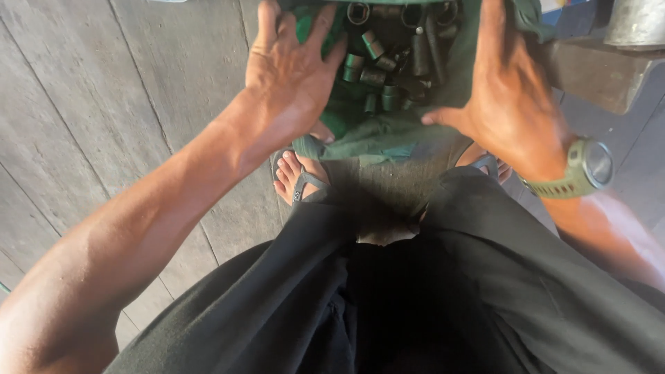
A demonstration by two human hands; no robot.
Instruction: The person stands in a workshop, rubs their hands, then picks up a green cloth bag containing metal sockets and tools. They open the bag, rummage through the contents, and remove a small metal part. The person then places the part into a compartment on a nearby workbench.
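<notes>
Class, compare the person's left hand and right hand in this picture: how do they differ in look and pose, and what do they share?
The left hand lies palm down with fingers spread on the green cloth; the right hand is turned more edge-on at the cloth's other side, thumb pointing inward. The right wrist wears a green watch; the left wrist is bare. Both are open and flank the pile of dark metal sockets on the cloth.

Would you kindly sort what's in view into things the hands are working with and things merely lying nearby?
In hand:
green cloth, under the left hand and right hand
dark metal sockets lying on it

Lying about:
grey metal block
plank floor
</notes>
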